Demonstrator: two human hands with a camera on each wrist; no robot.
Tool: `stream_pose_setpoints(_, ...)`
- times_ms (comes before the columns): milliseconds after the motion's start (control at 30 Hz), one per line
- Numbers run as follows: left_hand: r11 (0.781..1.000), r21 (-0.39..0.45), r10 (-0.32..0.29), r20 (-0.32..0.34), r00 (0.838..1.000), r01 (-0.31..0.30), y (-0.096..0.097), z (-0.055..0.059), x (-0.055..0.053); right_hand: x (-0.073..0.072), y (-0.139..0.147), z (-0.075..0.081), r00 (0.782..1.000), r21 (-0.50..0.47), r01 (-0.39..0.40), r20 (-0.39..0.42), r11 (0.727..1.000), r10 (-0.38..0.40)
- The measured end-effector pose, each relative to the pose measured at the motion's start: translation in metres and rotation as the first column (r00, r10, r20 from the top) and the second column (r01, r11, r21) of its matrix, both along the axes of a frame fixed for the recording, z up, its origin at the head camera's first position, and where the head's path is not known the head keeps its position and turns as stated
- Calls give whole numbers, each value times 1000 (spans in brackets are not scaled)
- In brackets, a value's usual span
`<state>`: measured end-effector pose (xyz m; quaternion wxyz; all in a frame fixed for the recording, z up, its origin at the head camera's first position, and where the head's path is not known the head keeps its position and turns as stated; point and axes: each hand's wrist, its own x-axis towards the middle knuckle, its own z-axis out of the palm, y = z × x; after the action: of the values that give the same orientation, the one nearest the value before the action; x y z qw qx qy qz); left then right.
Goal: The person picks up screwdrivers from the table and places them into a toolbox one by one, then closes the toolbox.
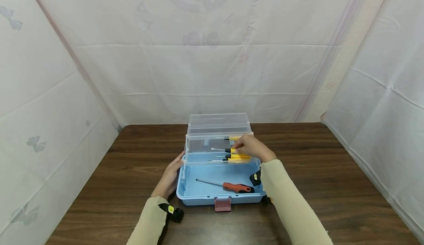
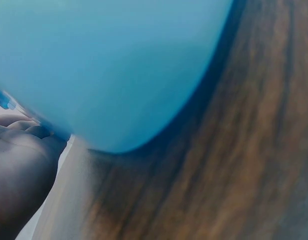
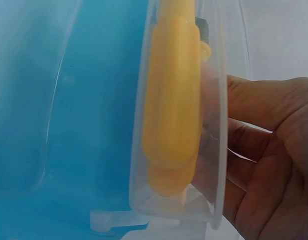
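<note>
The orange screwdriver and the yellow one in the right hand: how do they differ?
Place: the orange screwdriver lies in the blue box; the yellow screwdriver is pinched by the right hand.
Handle: the orange screwdriver's is black toward its end; the yellow screwdriver's is black next to the shaft.
Shaft: the orange screwdriver's looks longer than the yellow screwdriver's.
Shared: both shafts point left in the head view.

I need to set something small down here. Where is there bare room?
Bare tabletop lies left of the left sleeve and right of the right sleeve, out to the white sheeting. Inside the blue toolbox, a strip between the orange screwdriver and clear tray is bare. The tray is crowded: yellow-handled screwdrivers, the right hand pinching one.
</note>
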<state>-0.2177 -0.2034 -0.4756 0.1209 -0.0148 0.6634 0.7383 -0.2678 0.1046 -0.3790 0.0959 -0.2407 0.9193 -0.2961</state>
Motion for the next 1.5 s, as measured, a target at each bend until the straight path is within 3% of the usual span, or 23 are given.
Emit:
stream_pose_setpoints(600, 1000, -11, 1, -10, 1000, -2, -1, 0, 0, 2, -5, 1, 998, 25, 31, 54, 999, -32)
stream_pose_setpoints(1167, 999, 33, -37, -19, 999, 37, -2, 1, 1, 6, -6, 2, 995, -14, 73, 68, 997, -71)
stream_pose_setpoints(1500, 999, 35, -24, -18, 1000, 25, -1, -1, 1, 6, -2, 4, 997, -30, 67, 43, 997, -66)
